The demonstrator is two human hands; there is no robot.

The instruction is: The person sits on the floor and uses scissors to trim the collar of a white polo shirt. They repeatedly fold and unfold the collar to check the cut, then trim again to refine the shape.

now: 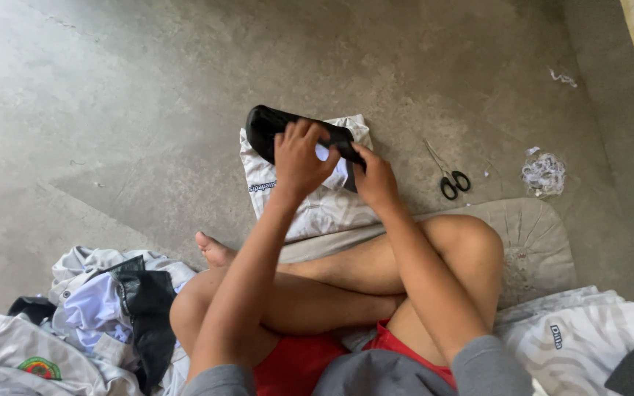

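Observation:
I sit cross-legged on a concrete floor. My left hand (301, 158) and my right hand (373, 178) both grip a black piece of clothing (267, 125) held over a white printed garment (310, 205) that lies on the floor in front of my legs. The left hand's fingers curl over the black fabric's top edge. At the fabric's right end, the right hand pinches it. A bit of white shows between the two hands.
Black-handled scissors (449, 176) lie to the right on the floor, with a tuft of white thread scraps (544, 174) beyond. A heap of white and black clothes (89, 323) sits at lower left, a grey cushion (537, 242) and more white garments (588, 337) at right.

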